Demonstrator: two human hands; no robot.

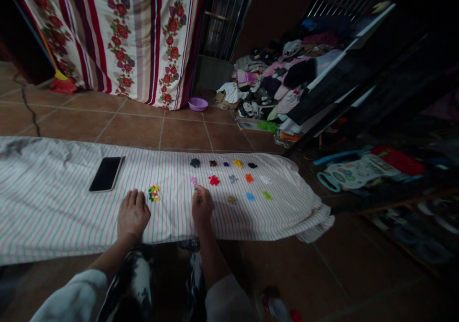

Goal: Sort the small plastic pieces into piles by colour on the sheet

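My left hand (133, 215) lies palm down on the striped cloth (172, 217), its fingers resting flat. Just right of its fingertips is a small mixed pile of green, yellow, orange and white pieces (154, 193). My right hand (202, 207) is closed in a pinch over a few green pieces (200, 199), which it partly covers. Whatever its fingers hold is hidden. A pink pile (193, 180) lies at its fingertips. Beyond are single-colour piles, among them a red pile (214, 180), a grey pile (233, 179) and a tan pile (231, 199).
A black-screened phone (106, 174) lies on the cloth at left. More piles, such as the orange (249, 178), blue (250, 196) and yellow (237, 163) ones, sit at right. On the tiled floor stand a purple basin (198, 104) and a heap of clothes (272, 83).
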